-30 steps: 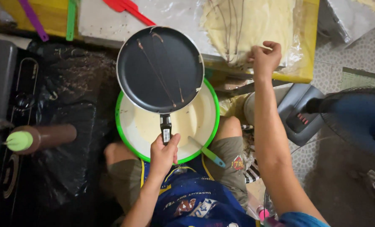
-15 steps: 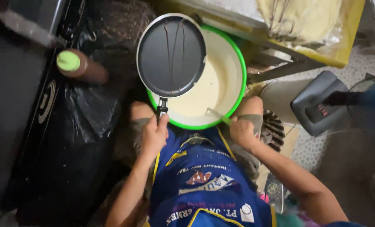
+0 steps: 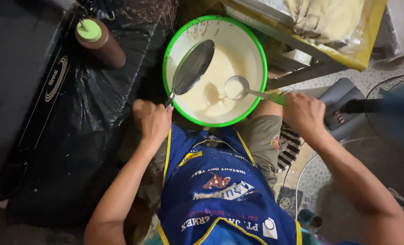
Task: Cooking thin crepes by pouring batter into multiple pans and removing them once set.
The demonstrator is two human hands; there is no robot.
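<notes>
Head view, left to right. 1 black stove top [image 3: 25,90] is seen at far left, with a curved light-coloured logo mark near its right edge; the wording is not copied. Beside it stands 1 brown squeeze bottle [image 3: 103,43] with a green cap, upright on crumpled black plastic sheet [image 3: 88,136]; no label is visible on it.

Left hand [image 3: 154,122] is closed fully around the handle of the dark flat pan [image 3: 193,67]. The pan is tilted steeply on edge inside the green-rimmed bowl [image 3: 168,54], face turned toward the pale batter [image 3: 211,90]. Judged: pan is stiff metal, moderately light, well gripped at the handle end only; the rim may be wet and slippery, so it is best held nowhere else.

Bowl is judged heavy with liquid, sloshy, resting between the knees; rim is the only clean hold.

Ladle [image 3: 236,87] is lifted just above the batter surface, its cup filled. Its green handle is clamped in the right hand [image 3: 304,113], fingers wrapped shut. Judged: light, rigid, spill-prone if tipped.

Blue apron [image 3: 220,190] carries multicoloured printed patches on the chest, seen upside down.

Upper right: 1 yellow-edged table [image 3: 369,41] covered with clear plastic film, pale thin sheets lying under it. Far right: 1 dark fan [image 3: 392,109] on the pebbled floor.
</notes>
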